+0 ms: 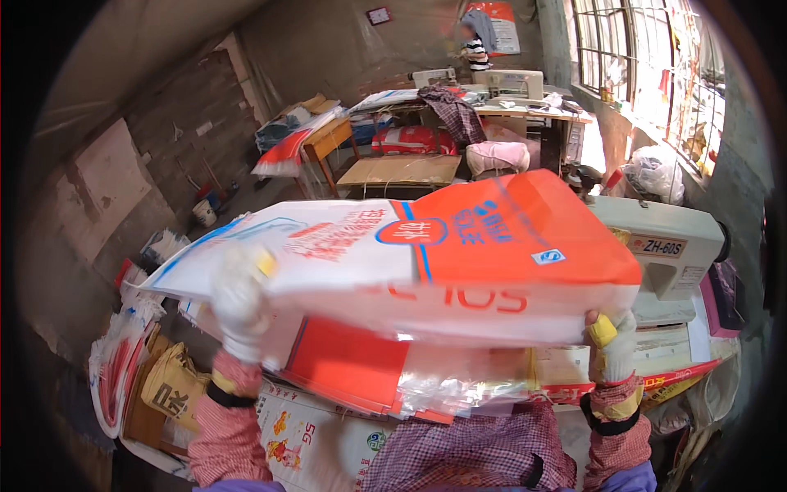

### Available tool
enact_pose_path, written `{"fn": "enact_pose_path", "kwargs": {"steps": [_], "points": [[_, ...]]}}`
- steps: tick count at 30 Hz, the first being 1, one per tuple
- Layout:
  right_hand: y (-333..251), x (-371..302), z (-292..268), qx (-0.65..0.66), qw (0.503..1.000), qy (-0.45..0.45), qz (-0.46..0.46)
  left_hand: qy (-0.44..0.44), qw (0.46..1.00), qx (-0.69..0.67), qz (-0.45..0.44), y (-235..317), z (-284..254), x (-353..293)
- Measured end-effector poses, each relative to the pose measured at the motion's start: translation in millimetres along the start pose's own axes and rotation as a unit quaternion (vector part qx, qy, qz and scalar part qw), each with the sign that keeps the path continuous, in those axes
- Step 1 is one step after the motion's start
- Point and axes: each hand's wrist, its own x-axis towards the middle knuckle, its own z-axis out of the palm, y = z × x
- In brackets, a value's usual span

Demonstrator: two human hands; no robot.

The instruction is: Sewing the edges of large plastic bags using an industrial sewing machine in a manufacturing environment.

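A large white and red printed plastic sack (525,213) is stretched out in front of me, raised above the table. My right hand (613,344), in a pale glove with yellow tape at the fingers, grips its near right corner, thumb on the edge. At the sack's near left edge, my left hand (242,299) is closed on it; motion blurs this gloved hand and hides finger detail. Beneath lies a stack of red and white sacks (352,361), with clear plastic edges showing. The near side of the raised sack is also blurred.
A sewing machine (664,246) stands close at the right. Folded sacks (111,377) and a yellow sack (170,384) sit at the left. Farther back are another table with sewing machines (512,84), a wooden bench (328,138), and a person (475,51). A barred window (648,74) is at the right.
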Motion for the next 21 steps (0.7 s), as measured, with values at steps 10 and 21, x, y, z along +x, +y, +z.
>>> {"fn": "enact_pose_path", "kwargs": {"steps": [10,21], "points": [[70.0,-20.0,-71.9,-0.269,0.945,-0.183,-0.012,-0.098,0.831,-0.132,-0.532,-74.5,-28.7,-253.1],[77.5,-13.9,-98.4,-0.434,0.854,-0.288,0.01,0.151,0.509,-0.451,-0.718,-153.2,12.0,-248.8]]}}
